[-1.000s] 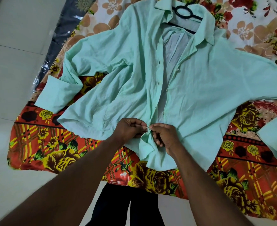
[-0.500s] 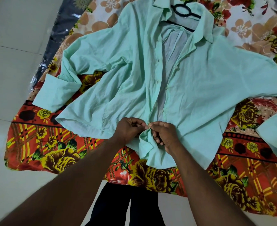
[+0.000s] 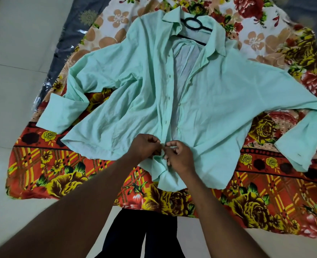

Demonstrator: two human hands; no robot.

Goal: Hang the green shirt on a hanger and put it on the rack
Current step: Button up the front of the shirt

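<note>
- Head view: the green shirt (image 3: 209, 101) lies face up across the middle of the frame on a floral cloth (image 3: 60, 175), sleeves spread to both sides. Flat like this, its front edges are probably easier to line up.
- The black hanger (image 3: 193, 26) sits inside the collar at the upper centre, so the shirt looks already threaded onto it. Only its loop and part of one bar show.
- The left hand (image 3: 144, 146) and right hand (image 3: 180, 157) meet at lower centre. The fingers of each pinch a front edge of the shirt near the hem, apparently to fasten a low button.
- The button itself is too small to make out, hidden between the fingertips.
- The upper front is open.
- No rack is in view, and the right cuff is cut off by the frame edge.
</note>
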